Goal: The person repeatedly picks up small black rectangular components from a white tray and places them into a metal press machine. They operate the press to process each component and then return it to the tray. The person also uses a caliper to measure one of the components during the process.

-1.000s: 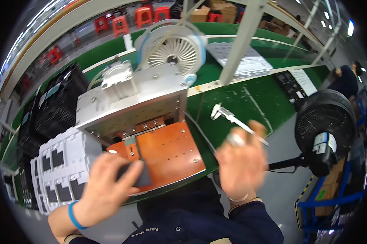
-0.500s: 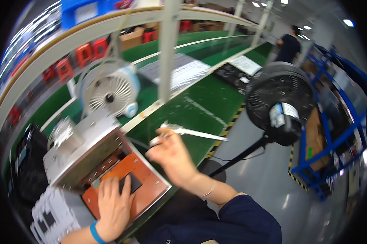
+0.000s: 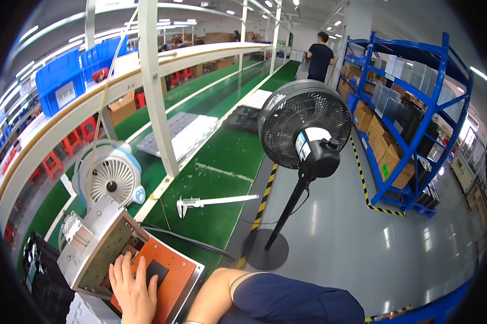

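Note:
My left hand (image 3: 133,291) lies palm down, fingers spread, on the orange plate (image 3: 170,275) of a metal press-like fixture (image 3: 100,237). Beside its thumb a dark square piece (image 3: 156,272) shows on the plate, partly covered by the hand. Of my right arm only the forearm (image 3: 216,294) is visible at the lower edge; the hand itself is out of the picture. A caliper (image 3: 216,202) rests on the green bench (image 3: 211,181), beyond the fixture and apart from both hands.
A small white-and-blue fan (image 3: 111,178) stands behind the fixture. Past the bench's right edge is a black pedestal fan (image 3: 305,129). Blue shelving (image 3: 432,108) holds boxes at the right. A black cable (image 3: 189,241) crosses the bench; another person (image 3: 320,56) stands far off.
My right hand has drawn back from beside the caliper and down out of the picture. The caliper lies on the bench. My left hand stays on the plate as the view shifts.

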Demonstrator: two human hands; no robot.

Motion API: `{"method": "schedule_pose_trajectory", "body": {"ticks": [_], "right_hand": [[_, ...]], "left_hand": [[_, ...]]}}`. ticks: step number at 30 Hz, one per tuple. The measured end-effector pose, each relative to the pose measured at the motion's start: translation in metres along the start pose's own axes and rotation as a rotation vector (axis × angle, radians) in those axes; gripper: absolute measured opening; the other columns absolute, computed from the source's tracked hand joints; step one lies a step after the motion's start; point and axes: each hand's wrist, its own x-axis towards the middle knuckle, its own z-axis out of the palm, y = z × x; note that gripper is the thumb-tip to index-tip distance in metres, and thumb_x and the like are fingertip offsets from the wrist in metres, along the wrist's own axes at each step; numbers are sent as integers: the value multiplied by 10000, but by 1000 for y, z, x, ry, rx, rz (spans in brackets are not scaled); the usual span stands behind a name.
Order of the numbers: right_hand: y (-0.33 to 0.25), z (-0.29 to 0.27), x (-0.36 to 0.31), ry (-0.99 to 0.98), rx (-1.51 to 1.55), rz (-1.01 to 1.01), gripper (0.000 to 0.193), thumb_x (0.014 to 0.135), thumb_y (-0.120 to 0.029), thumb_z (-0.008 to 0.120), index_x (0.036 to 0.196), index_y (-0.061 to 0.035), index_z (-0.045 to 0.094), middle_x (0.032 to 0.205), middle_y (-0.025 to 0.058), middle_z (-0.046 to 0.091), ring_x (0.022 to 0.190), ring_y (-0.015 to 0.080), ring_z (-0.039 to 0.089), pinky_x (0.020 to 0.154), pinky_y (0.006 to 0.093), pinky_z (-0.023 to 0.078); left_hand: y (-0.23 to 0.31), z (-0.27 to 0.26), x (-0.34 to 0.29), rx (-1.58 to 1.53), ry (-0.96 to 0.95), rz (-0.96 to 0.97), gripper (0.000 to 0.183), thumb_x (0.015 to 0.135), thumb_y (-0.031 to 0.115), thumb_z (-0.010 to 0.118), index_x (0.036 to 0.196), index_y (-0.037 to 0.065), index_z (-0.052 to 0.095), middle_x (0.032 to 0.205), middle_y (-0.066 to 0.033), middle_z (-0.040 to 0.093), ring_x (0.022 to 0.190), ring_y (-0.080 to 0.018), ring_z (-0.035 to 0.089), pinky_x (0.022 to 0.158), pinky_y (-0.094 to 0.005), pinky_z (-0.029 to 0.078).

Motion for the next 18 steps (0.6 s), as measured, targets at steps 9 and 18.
{"method": "schedule_pose_trajectory", "body": {"ticks": [9,18], "right_hand": [[-13,-11,-22,35,-28,17,546,886,-110,682,1390,-56,476,1361,178,463,1229,288,501,1017,418,431],[-16,-15,-29,-28,-25,7,618,873,-129,703,1439,-61,466,1423,203,440,1288,324,466,1062,449,403]], "left_hand": [[2,10,-1,-27,-2,152,451,907,270,678,1295,49,612,1373,-198,539,1274,-388,486,1071,-516,375],[1,-4,3,-9,-3,214,403,904,223,675,1257,39,617,1307,-191,574,1195,-390,532,1019,-482,412]]}}
